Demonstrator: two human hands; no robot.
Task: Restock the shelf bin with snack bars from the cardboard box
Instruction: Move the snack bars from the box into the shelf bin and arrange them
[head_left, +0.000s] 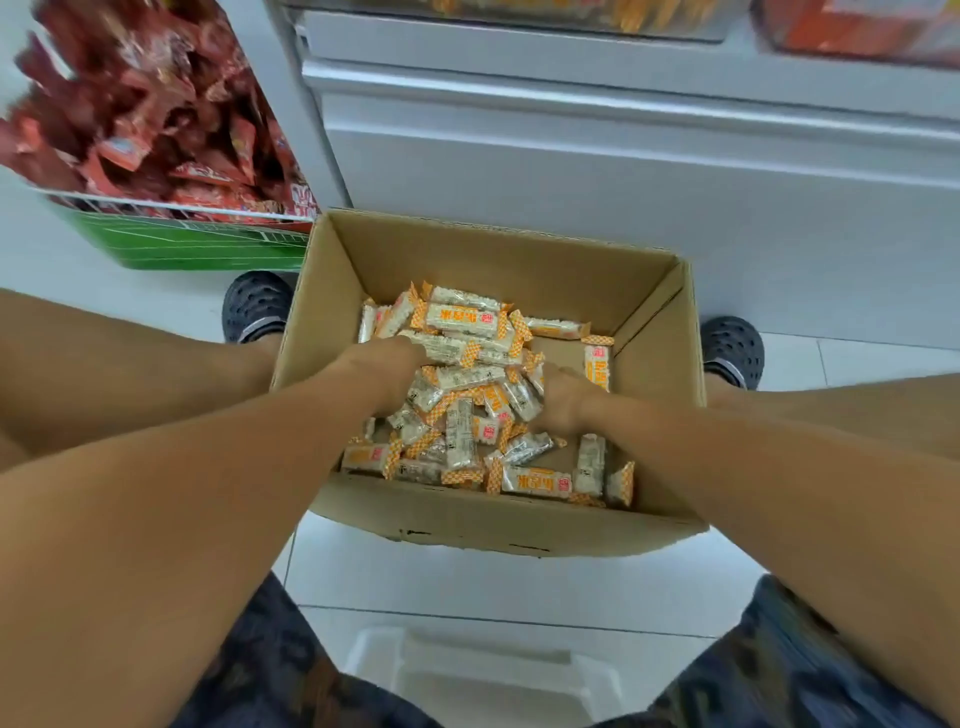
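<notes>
An open cardboard box (467, 249) stands on the floor between my feet. Several white and orange wrapped snack bars (462, 319) lie loose on its bottom. Both my hands reach down into the box. My left hand (384, 369) digs into the left side of the heap, fingers curled into the bars. My right hand (566, 400) presses in from the right, fingers curled under the bars and hidden by them. A mound of bars is squeezed between the two hands. At the top edge, a clear shelf bin (649, 13) shows orange wrappers, blurred.
A white shelf unit (571, 156) rises right behind the box. To the left stands a bin of red snack packets (145, 104) with a green front. My black shoes (257, 304) flank the box. A white plastic object (483, 670) sits below me on the tiled floor.
</notes>
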